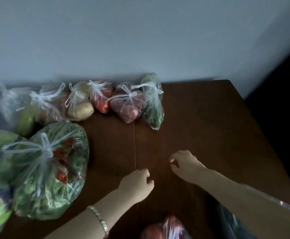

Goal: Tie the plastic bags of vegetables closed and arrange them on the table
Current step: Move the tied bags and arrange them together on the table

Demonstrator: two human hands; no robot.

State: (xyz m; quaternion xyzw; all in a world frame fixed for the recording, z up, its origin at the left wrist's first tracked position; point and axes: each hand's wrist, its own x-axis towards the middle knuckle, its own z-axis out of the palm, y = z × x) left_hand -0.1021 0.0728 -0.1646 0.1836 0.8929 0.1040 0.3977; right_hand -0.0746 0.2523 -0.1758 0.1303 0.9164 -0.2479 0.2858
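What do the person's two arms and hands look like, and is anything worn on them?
Both forearms are bare, with no sleeves in view and no gloves. The left hand has a pale, metallic-looking link bracelet around its wrist. The right hand shows no ring or watch that I can make out.

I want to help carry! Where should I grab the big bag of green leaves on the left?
Grab the big bag of green leaves by its knot, coming from above. The twisted handles stick up there, and the bulging sides look slippery and soft.
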